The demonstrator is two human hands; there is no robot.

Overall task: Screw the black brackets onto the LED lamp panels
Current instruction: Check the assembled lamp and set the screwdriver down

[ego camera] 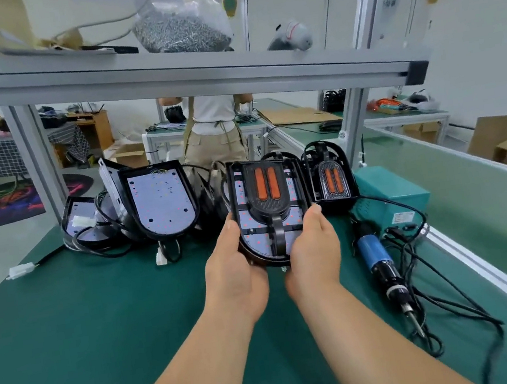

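Gripping the LED lamp panel [248, 222] at its rounded near end, the person holds it tilted up over the middle of the green mat [99, 313]. The left hand [233, 262] wraps the panel's left edge, thumb lying along the rim and fingers curled underneath. The right hand [315, 248] clasps the right edge the same way. A black bracket [269, 204] lies down the centre of the pale board, carrying 2 orange strips [260, 184] side by side near its far end. Whether screws already hold it cannot be told.

Just behind and to the right, a second bracketed panel [331, 177] leans upright, also with 2 orange strips. To the left stand bare panels [161, 200] without brackets, their black cables looped on the mat, and a white connector [22, 270] lies well apart near the left edge.

At the right, an electric screwdriver [379, 263] with a blue body lies on the mat, tip pointing toward the person, its cord running to a teal box [392, 192] beside it. On the shelf above rests a clear bag of screws [182, 34]. Another person [212, 125] stands at a far bench.
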